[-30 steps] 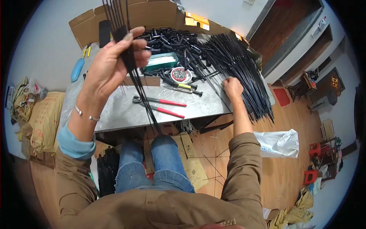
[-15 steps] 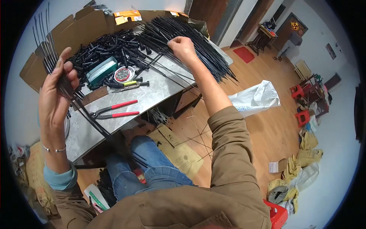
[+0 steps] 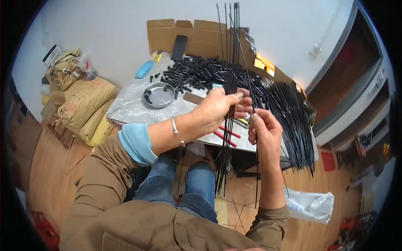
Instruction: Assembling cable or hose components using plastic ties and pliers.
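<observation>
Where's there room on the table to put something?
Bare tabletop lies left of the round metal tray, up to the table's left edge, and in front of the tray. It's crowded at the back, with black pieces, and on the right, with piled black rods.

Before me, the left hand [image 3: 218, 107] and right hand [image 3: 268, 126] pinch, side by side, the left forearm [image 3: 161, 137] slanting inward.
</observation>
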`<state>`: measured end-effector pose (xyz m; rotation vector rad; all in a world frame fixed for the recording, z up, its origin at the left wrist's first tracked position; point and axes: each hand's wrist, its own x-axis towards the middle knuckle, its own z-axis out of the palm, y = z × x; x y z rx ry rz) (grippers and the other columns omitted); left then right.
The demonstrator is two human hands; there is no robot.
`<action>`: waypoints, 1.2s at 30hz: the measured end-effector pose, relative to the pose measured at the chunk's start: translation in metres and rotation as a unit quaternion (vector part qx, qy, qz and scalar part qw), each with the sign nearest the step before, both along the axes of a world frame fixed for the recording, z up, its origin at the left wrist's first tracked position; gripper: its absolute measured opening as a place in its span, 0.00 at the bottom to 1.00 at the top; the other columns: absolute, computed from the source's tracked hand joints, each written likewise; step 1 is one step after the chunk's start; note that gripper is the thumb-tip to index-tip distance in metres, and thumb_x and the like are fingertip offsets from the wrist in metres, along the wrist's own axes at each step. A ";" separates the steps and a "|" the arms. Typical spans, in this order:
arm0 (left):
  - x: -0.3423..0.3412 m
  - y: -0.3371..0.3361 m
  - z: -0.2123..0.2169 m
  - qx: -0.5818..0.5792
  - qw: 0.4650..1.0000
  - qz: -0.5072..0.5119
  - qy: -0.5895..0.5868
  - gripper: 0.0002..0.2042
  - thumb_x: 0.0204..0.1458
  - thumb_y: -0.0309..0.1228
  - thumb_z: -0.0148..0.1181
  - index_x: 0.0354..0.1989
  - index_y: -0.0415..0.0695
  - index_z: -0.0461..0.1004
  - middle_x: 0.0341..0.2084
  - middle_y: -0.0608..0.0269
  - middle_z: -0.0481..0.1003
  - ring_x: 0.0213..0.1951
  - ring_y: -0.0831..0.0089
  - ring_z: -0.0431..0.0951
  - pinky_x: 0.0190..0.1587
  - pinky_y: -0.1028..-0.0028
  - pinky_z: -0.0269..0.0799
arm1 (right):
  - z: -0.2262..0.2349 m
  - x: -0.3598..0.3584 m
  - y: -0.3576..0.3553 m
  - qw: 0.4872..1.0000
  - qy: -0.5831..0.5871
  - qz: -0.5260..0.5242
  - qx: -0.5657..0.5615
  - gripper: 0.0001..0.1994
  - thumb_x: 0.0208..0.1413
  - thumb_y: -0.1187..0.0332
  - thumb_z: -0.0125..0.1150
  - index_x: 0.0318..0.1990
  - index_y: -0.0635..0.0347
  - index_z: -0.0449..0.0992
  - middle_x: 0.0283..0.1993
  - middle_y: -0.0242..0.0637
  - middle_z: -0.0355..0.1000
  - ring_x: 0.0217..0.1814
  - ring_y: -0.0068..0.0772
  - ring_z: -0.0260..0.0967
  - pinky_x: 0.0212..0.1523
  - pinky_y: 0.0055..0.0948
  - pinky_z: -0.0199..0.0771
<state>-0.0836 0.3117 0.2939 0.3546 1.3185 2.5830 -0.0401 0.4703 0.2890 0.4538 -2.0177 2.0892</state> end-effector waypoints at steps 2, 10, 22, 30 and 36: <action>0.011 -0.006 -0.009 0.008 1.000 -0.008 0.002 0.11 0.61 0.28 0.48 0.48 0.35 0.68 0.41 0.50 0.76 0.42 0.62 0.79 0.45 0.67 0.79 | -0.014 0.004 -0.007 1.000 0.007 0.013 -0.010 0.08 0.59 0.70 0.58 0.41 0.65 0.74 0.22 0.24 0.65 0.17 0.11 0.55 0.16 0.13 0.53; 0.015 -0.025 0.006 0.024 0.999 0.027 0.007 0.13 0.62 0.32 0.48 0.48 0.35 0.69 0.40 0.51 0.76 0.41 0.65 0.80 0.43 0.70 0.80 | 0.014 -0.003 -0.030 0.997 0.061 -0.028 -0.047 0.05 0.59 0.73 0.58 0.40 0.64 0.73 0.27 0.25 0.68 0.21 0.09 0.57 0.19 0.12 0.57; -0.007 -0.061 -0.009 -0.016 0.998 0.052 0.018 0.17 0.59 0.28 0.52 0.56 0.41 0.65 0.41 0.50 0.77 0.40 0.63 0.80 0.42 0.67 0.79 | -0.035 -0.020 -0.052 0.994 -0.002 0.008 0.104 0.08 0.58 0.69 0.58 0.36 0.68 0.75 0.27 0.30 0.72 0.28 0.16 0.65 0.28 0.20 0.66; -0.007 -0.098 0.000 -0.057 0.998 0.002 0.015 0.18 0.60 0.29 0.49 0.57 0.36 0.63 0.42 0.50 0.76 0.44 0.58 0.79 0.46 0.63 0.78 | -0.142 -0.083 -0.018 0.806 0.156 -0.123 0.557 0.17 0.44 0.61 0.66 0.42 0.58 0.77 0.41 0.42 0.72 0.45 0.45 0.69 0.46 0.40 0.67; 0.003 -0.121 0.011 -0.094 0.992 -0.079 0.018 0.17 0.60 0.29 0.50 0.55 0.33 0.65 0.43 0.47 0.75 0.45 0.58 0.78 0.50 0.59 0.76 | -0.162 -0.092 -0.004 0.786 0.148 -0.173 0.574 0.08 0.46 0.62 0.64 0.31 0.55 0.77 0.35 0.38 0.72 0.42 0.43 0.69 0.41 0.44 0.63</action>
